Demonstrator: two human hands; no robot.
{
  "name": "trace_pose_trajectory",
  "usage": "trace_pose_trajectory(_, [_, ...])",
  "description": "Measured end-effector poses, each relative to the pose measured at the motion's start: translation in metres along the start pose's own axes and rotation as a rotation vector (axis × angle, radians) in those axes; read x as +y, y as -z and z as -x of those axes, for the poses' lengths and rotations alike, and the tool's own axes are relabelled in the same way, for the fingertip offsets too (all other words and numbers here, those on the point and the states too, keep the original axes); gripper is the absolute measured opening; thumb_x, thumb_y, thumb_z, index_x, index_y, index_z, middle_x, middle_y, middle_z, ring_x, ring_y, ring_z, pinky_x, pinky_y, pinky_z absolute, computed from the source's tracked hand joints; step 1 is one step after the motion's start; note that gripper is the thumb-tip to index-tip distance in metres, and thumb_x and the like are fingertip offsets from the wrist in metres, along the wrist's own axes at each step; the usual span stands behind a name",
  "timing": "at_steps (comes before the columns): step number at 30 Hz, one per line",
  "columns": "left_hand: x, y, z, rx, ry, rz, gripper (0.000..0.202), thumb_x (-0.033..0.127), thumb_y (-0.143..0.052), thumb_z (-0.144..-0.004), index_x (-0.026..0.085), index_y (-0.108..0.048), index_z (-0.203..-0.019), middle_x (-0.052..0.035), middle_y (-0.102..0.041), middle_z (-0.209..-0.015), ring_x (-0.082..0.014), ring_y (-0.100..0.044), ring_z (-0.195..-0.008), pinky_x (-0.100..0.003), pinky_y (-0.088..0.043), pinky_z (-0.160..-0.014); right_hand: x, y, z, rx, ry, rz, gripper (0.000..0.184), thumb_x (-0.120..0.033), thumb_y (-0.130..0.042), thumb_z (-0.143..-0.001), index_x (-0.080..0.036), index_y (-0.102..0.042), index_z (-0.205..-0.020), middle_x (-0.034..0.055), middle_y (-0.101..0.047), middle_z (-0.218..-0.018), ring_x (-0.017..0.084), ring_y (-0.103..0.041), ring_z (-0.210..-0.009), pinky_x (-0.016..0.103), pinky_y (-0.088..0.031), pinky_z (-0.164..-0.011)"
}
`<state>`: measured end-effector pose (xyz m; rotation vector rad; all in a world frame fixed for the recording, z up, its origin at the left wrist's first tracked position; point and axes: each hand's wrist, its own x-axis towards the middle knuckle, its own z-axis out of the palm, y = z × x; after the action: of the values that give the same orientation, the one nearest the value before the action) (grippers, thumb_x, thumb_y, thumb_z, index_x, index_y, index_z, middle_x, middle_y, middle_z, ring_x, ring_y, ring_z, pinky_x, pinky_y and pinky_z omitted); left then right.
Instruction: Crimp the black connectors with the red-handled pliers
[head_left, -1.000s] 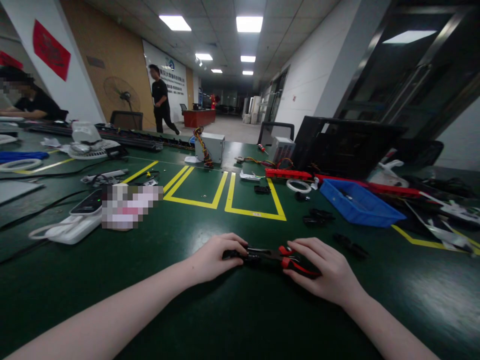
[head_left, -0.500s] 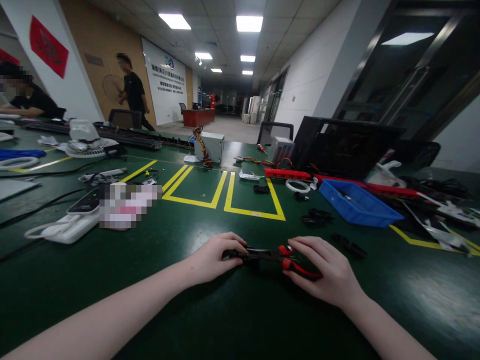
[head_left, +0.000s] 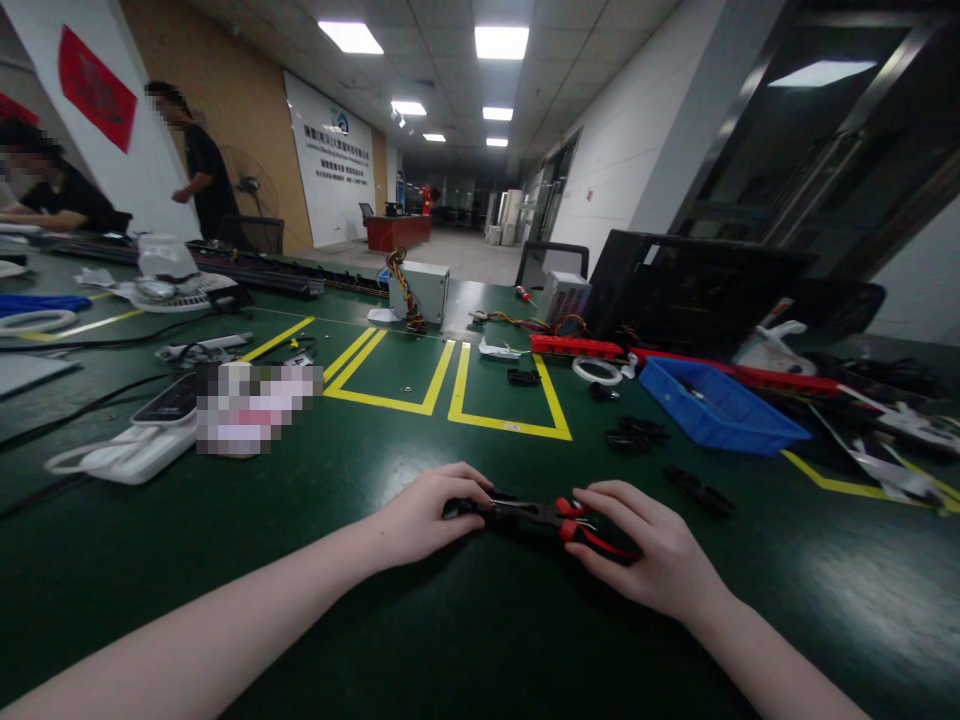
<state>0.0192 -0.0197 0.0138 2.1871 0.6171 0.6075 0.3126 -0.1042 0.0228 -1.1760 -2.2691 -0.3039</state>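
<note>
My left hand (head_left: 439, 508) pinches a small black part (head_left: 504, 512) just above the green tabletop (head_left: 315, 620); its exact kind is too dark to make out. My right hand (head_left: 649, 545) is closed around the red and black handles of a pair of pliers (head_left: 574, 525). The jaws of the pliers point left and meet the black part beside my left fingertips. Whether the jaws grip it I cannot tell. Similar black pieces (head_left: 636, 434) lie beyond my right hand, and another black piece (head_left: 699, 490) rests closer to it.
A blue tray (head_left: 720, 430) stands to the right, with a red strip (head_left: 577, 347) behind. Yellow tape (head_left: 510, 428) marks rectangles ahead. A white power strip (head_left: 139, 455) with cables lies left, and a metal power supply box (head_left: 427, 292) stands at the back. Two people are in the background.
The pliers have tilted slightly, their handle end shifting a little left. Both hands stay almost in place. In the background, the walking person has moved left.
</note>
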Motion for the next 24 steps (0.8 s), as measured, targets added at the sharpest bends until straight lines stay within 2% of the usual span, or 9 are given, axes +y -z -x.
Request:
trace_pose_trajectory(6, [0.0038,0.0015,0.0004,0.009,0.016,0.018,0.033,0.011,-0.068,-0.085,0.020,-0.065,-0.116,-0.0057,-0.067,-0.117,-0.0210,-0.062,-0.110,-0.038,-0.048,-0.101,-0.0029,0.0017,-0.0007,-0.032,-0.001,-0.037,0.044,-0.036,-0.067,-0.085,-0.018,-0.059,-0.125,0.0116,-0.067,-0.109,0.021,-0.070,-0.089,0.030,-0.060,-0.073])
trace_pose_trajectory(10, [0.0036,0.0014,-0.0004,0.034,0.041,0.038,0.027,0.012,-0.070,-0.084,0.019,-0.068,-0.111,-0.0054,-0.068,-0.116,-0.0210,-0.063,-0.110,-0.037,-0.048,-0.100,-0.0062,0.0017,-0.0015,-0.062,-0.042,-0.032,0.045,-0.037,-0.066,-0.086,-0.019,-0.058,-0.126,0.0120,-0.066,-0.115,0.022,-0.069,-0.098,0.032,-0.060,-0.080])
trace_pose_trajectory(16, [0.0000,0.0007,-0.0011,0.042,0.036,0.057,0.019,0.013,-0.071,-0.084,0.018,-0.070,-0.102,-0.0048,-0.069,-0.117,-0.0200,-0.064,-0.109,-0.035,-0.048,-0.099,-0.0089,-0.0012,-0.0023,-0.129,-0.119,-0.018,0.045,-0.041,-0.065,-0.086,-0.019,-0.058,-0.124,0.0102,-0.069,-0.105,0.021,-0.069,-0.089,0.031,-0.059,-0.073])
trace_pose_trajectory(20, [-0.0025,0.0006,-0.0011,0.038,0.027,0.059,0.017,0.014,-0.072,-0.084,0.018,-0.070,-0.100,-0.0054,-0.068,-0.119,-0.0203,-0.064,-0.110,-0.036,-0.048,-0.100,-0.0080,0.0003,-0.0056,-0.144,-0.099,0.047,0.044,-0.043,-0.064,-0.084,-0.019,-0.059,-0.120,0.0103,-0.070,-0.102,0.022,-0.068,-0.085,0.035,-0.057,-0.072])
trace_pose_trajectory(22, [-0.0034,0.0005,-0.0013,0.038,0.022,0.060,0.017,0.014,-0.072,-0.084,0.018,-0.071,-0.101,-0.0057,-0.068,-0.120,-0.0206,-0.064,-0.110,-0.037,-0.048,-0.101,-0.0070,0.0022,-0.0080,-0.157,-0.067,0.082,0.037,-0.043,-0.065,-0.084,-0.019,-0.061,-0.111,0.0093,-0.070,-0.098,0.023,-0.067,-0.084,0.041,-0.055,-0.080])
trace_pose_trajectory(24, [-0.0039,0.0002,-0.0015,0.034,0.013,0.063,0.017,0.014,-0.071,-0.084,0.018,-0.071,-0.101,-0.0060,-0.068,-0.120,-0.0208,-0.064,-0.111,-0.037,-0.047,-0.101,-0.0053,0.0038,-0.0096,-0.163,-0.036,0.107,0.032,-0.042,-0.065,-0.083,-0.019,-0.061,-0.105,0.0077,-0.071,-0.095,0.023,-0.067,-0.084,0.051,-0.048,-0.095])
